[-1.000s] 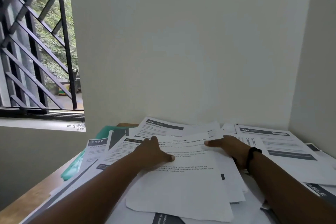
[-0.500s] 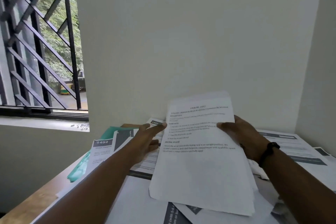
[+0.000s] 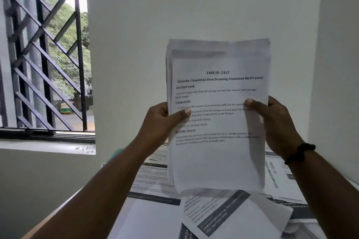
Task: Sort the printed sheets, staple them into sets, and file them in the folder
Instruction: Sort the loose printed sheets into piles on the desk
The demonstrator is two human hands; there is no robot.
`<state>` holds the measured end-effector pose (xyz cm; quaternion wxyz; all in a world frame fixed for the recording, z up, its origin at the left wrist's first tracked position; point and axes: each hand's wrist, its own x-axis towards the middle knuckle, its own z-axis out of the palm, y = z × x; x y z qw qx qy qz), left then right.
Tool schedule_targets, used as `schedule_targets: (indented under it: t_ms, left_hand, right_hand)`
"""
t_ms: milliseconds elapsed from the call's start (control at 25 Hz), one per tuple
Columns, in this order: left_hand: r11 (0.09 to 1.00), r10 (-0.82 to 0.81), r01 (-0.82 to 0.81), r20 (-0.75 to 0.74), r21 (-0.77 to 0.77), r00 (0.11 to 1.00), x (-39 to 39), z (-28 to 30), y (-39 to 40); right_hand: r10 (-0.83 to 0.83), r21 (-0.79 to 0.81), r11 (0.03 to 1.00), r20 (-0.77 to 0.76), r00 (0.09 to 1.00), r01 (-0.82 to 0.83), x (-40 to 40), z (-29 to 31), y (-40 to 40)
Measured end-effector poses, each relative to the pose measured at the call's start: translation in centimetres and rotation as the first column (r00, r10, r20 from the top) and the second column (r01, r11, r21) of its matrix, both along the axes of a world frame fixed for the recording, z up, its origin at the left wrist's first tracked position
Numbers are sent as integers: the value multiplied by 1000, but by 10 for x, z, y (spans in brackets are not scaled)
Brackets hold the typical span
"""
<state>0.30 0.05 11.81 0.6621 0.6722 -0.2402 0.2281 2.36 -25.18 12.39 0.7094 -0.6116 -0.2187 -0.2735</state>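
In the head view, the person is holding a sheaf of printed sheets (image 3: 217,118) upright at centre frame, its front page headed "TASK ID: 2412". The left hand (image 3: 165,120) is pinching the sheaf's left edge and the right hand (image 3: 272,122) is gripping its right edge, thumbs lying across the page. Loose printed pages (image 3: 223,217) are lying scattered over the desk (image 3: 44,225) along the bottom of the frame. A green edge, perhaps the folder (image 3: 116,153), is peeking out at centre left. I'd judge sorting barely begun: no stapler is showing, nothing is looking filed.
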Motion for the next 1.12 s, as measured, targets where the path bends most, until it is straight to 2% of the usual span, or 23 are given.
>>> schedule_targets:
  t_ms: [160,360,480,560,720,800,880,920,1000,1040,1120]
  left_hand:
    - [993,-80,73,-77,-91,994,5,-10,-3]
    - [992,-111,94,-240,-81,964,23,-55,-10]
    - [995,-77,94,-326,37,942,28,-77,-9]
    - [993,-37,71,-312,97,949,24,-71,-18]
    - [997,71,-70,-130,12,989,10,-33,-42]
    - [992,123,-124,-119,-5,985,11,-33,-44]
    - [989,139,-129,-164,70,977,20,-57,-39]
    - [982,139,-108,-209,153,968,26,-75,-34]
    - [930,134,-18,-292,368,947,32,-109,-26]
    - [901,134,15,-310,433,941,33,-120,-22]
    - [898,142,3,-296,440,945,35,-123,-19]
  right_hand:
    - [-18,0,1000,-49,999,18,-8,-33,5]
    - [-27,-178,984,-283,959,-24,-11,-71,7]
    - [-38,-263,963,-357,933,-62,-8,-81,3]
    - [-115,-256,966,-304,946,35,-8,-78,9]
    - [-193,-104,978,-128,973,181,-17,-49,21]
    - [-238,-128,966,-86,967,226,-19,-50,24]
    - [-308,-288,918,-92,947,271,-13,-69,22]
    - [-337,-434,864,-125,933,254,-7,-83,18]
    - [-378,-721,684,-222,899,109,5,-110,10]
    - [-386,-774,632,-263,884,46,10,-117,6]
    - [-364,-724,689,-309,879,30,11,-117,4]
